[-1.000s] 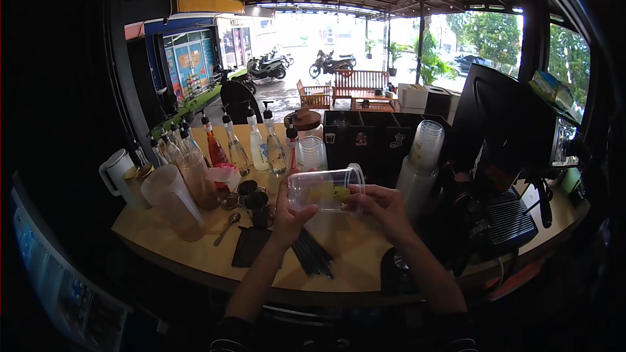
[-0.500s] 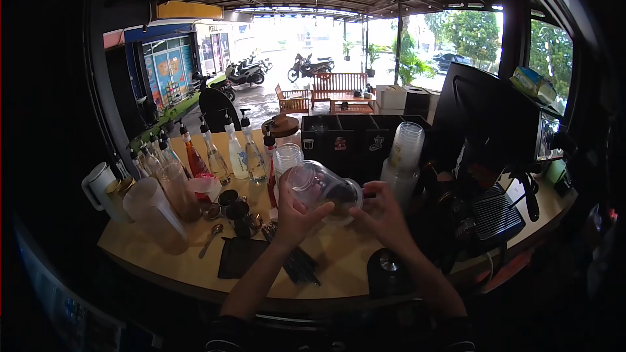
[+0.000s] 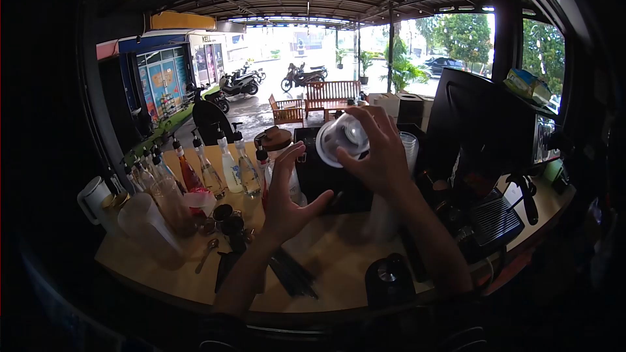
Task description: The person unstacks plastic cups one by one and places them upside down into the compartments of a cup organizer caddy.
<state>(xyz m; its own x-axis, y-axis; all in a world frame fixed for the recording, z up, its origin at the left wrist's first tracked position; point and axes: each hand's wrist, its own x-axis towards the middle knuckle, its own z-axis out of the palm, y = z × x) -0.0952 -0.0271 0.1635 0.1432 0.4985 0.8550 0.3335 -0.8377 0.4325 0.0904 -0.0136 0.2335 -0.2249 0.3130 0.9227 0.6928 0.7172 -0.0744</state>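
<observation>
My right hand [image 3: 386, 160] is raised above the counter, its thumb and fingers around a clear plastic cup [image 3: 336, 142]. The cup is tilted, its pale rim towards the lower left. To its left, my left hand [image 3: 287, 205] holds nothing; its thumb and fingers are spread. Behind the left hand stand clear plastic containers, mostly hidden by it. A stack of clear cups [image 3: 409, 145] shows partly behind my right hand. Below my left forearm lie a bundle of black straws [image 3: 291, 274] and a dark cloth or pouch.
Pump bottles [image 3: 248, 171] line the counter's far left. Nearer are a translucent pitcher [image 3: 149, 225], metal measuring cups [image 3: 231, 218] and a spoon [image 3: 207, 254]. A black divided box [image 3: 310, 156] stands behind the hands. At right is a coffee machine [image 3: 492, 212]; a dark tamper-like object [image 3: 389, 277] sits in front.
My left hand has let go of the cup and opened. My right hand has lifted the cup up and away, turning it so its rim faces lower left. The view has shifted slightly.
</observation>
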